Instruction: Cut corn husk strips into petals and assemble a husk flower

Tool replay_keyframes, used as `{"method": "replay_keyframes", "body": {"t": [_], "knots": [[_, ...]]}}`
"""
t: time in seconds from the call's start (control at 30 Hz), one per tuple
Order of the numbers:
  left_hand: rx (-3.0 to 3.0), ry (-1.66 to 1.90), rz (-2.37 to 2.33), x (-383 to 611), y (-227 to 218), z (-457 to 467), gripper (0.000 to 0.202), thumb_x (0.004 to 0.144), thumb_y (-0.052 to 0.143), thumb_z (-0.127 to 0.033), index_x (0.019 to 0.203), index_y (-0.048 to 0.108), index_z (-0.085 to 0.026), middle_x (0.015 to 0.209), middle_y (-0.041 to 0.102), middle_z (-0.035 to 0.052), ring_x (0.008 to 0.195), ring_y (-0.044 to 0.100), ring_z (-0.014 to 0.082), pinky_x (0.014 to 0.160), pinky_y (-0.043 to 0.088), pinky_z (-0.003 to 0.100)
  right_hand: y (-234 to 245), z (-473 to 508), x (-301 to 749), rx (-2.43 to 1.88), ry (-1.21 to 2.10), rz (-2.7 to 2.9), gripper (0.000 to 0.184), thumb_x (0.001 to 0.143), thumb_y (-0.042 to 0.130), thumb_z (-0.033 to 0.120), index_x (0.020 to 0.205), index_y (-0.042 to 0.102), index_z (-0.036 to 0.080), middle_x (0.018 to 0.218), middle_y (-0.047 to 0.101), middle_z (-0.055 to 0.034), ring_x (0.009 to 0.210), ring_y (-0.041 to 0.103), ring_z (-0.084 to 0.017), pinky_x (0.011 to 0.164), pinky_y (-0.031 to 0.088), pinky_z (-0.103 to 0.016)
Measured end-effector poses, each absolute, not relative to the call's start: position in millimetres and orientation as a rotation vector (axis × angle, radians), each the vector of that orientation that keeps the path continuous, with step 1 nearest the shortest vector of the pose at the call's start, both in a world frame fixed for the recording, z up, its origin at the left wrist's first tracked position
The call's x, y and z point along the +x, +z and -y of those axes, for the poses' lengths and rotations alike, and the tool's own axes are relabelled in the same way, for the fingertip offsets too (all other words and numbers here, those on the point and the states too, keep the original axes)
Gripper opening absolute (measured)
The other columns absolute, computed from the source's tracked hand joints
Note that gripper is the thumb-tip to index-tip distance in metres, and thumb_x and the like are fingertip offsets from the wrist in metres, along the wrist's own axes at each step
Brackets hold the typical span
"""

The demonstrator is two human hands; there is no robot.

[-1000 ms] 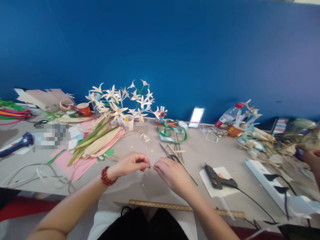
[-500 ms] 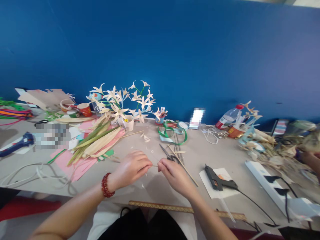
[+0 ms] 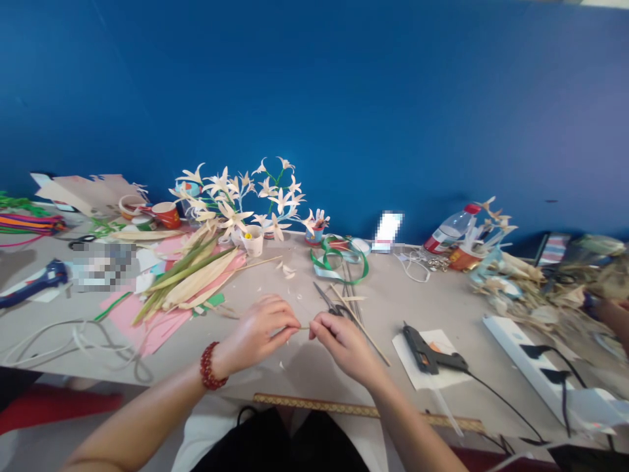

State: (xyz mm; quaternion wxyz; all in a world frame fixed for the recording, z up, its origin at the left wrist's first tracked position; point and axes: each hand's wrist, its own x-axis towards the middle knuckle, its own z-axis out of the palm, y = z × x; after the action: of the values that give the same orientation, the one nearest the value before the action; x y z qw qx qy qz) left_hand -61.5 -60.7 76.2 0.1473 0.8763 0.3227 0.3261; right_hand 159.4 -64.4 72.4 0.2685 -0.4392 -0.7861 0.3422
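A short, thin pale strip (image 3: pixel 304 327) is stretched between my two hands; its ends are hidden in the fingers. My left hand (image 3: pixel 265 328), with a red bead bracelet above the wrist, pinches one end. The other end is pinched in the closed fingers of my right hand (image 3: pixel 341 341). Just beyond my right hand lie dark-handled scissors (image 3: pixel 330 301), partly covered by it, with thin sticks (image 3: pixel 356 313) and wires beside them. Small pale petal pieces (image 3: pixel 288 270) are scattered past the left hand.
Dried husks (image 3: pixel 191 282) lie on pink paper at left, before pale husk flowers (image 3: pixel 230 213) in cups. At right are a black glue gun (image 3: pixel 432 357) on paper, a power strip (image 3: pixel 525 367), a bottle (image 3: pixel 449 231) and another person's hand (image 3: pixel 612 314). Green ribbon (image 3: pixel 363 269) sits behind the scissors.
Very little differs. The fingers of my left hand have shifted slightly on the strip, with thumb and forefinger a little more apart behind the pinch.
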Motion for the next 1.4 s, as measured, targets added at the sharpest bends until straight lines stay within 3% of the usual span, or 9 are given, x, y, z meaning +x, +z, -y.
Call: {"method": "replay_keyframes", "body": {"t": [0.27, 0.4, 0.53, 0.73, 0.93, 1.07, 1.2, 1.4], "knots": [[2.615, 1.000, -0.958, -58, 77, 60, 0.017, 0.090, 0.051, -0.015, 0.089, 0.067, -0.019, 0.085, 0.069, 0.0039, 0.080, 0.059, 0.0158, 0.095, 0.041, 0.041, 62, 64, 158, -1.195, 1.003, 2.012, 0.040, 0.099, 0.040, 0.037, 0.068, 0.058, 0.018, 0.058, 0.048, 0.0033, 0.057, 0.048, -0.011, 0.060, 0.034, -0.023], [2.542, 1.078, -0.945, -59, 72, 61, 0.015, 0.089, 0.053, -0.014, 0.093, 0.066, -0.019, 0.085, 0.070, 0.0032, 0.081, 0.060, 0.0157, 0.097, 0.043, 0.040, 60, 65, 156, -1.176, 1.302, 1.812, 0.044, 0.096, 0.042, 0.046, 0.067, 0.057, 0.017, 0.053, 0.042, 0.0047, 0.048, 0.039, -0.009, 0.050, 0.031, -0.022], [2.386, 1.193, -0.970, -55, 63, 67, 0.016, 0.088, 0.057, -0.014, 0.100, 0.065, -0.021, 0.085, 0.071, 0.0019, 0.083, 0.063, 0.0153, 0.097, 0.045, 0.038, 55, 67, 150, -1.069, 1.688, 1.445, 0.044, 0.090, 0.051, 0.053, 0.066, 0.056, 0.016, 0.046, 0.036, 0.0073, 0.041, 0.027, -0.007, 0.040, 0.019, -0.020], [2.339, 1.421, -0.900, -49, 52, 70, 0.018, 0.085, 0.058, -0.009, 0.099, 0.062, -0.021, 0.081, 0.069, 0.0013, 0.077, 0.063, 0.0141, 0.097, 0.047, 0.041, 56, 74, 137, -0.882, 2.023, 0.945, 0.040, 0.082, 0.064, 0.051, 0.067, 0.052, 0.017, 0.043, 0.034, 0.0103, 0.037, 0.014, -0.003, 0.037, 0.008, -0.017], [2.591, 1.397, -0.866, -54, 51, 67, 0.025, 0.083, 0.057, -0.008, 0.102, 0.064, -0.023, 0.086, 0.071, 0.0035, 0.078, 0.061, 0.0164, 0.099, 0.042, 0.048, 66, 80, 130, -0.723, 2.237, 0.723, 0.037, 0.083, 0.066, 0.046, 0.066, 0.049, 0.017, 0.044, 0.033, 0.0109, 0.037, 0.011, -0.002, 0.036, 0.005, -0.014], [2.477, 1.473, -0.947, -49, 48, 70, 0.027, 0.084, 0.057, -0.008, 0.105, 0.064, -0.023, 0.087, 0.071, 0.0040, 0.080, 0.061, 0.0173, 0.098, 0.043, 0.048, 71, 83, 126, -0.705, 2.250, 0.692, 0.038, 0.082, 0.067, 0.048, 0.066, 0.049, 0.018, 0.044, 0.033, 0.0106, 0.038, 0.012, -0.002, 0.035, 0.006, -0.013], [2.091, 1.553, -0.951, -36, 46, 80, 0.024, 0.088, 0.054, -0.009, 0.105, 0.065, -0.021, 0.091, 0.068, 0.0062, 0.085, 0.062, 0.0176, 0.084, 0.050, 0.037, 66, 86, 118, -0.728, 2.192, 0.757, 0.045, 0.083, 0.062, 0.055, 0.062, 0.049, 0.017, 0.041, 0.031, 0.0106, 0.036, 0.013, -0.003, 0.035, 0.007, -0.015], [1.381, 1.491, -0.883, -23, 42, 90, 0.011, 0.090, 0.056, -0.021, 0.091, 0.067, -0.018, 0.084, 0.059, 0.0033, 0.074, 0.058, 0.0134, 0.066, 0.048, 0.026, 55, 91, 113, -0.925, 1.730, 1.169, 0.050, 0.084, 0.056, 0.061, 0.063, 0.054, 0.016, 0.044, 0.033, 0.0088, 0.039, 0.023, -0.005, 0.038, 0.016, -0.019]]}}
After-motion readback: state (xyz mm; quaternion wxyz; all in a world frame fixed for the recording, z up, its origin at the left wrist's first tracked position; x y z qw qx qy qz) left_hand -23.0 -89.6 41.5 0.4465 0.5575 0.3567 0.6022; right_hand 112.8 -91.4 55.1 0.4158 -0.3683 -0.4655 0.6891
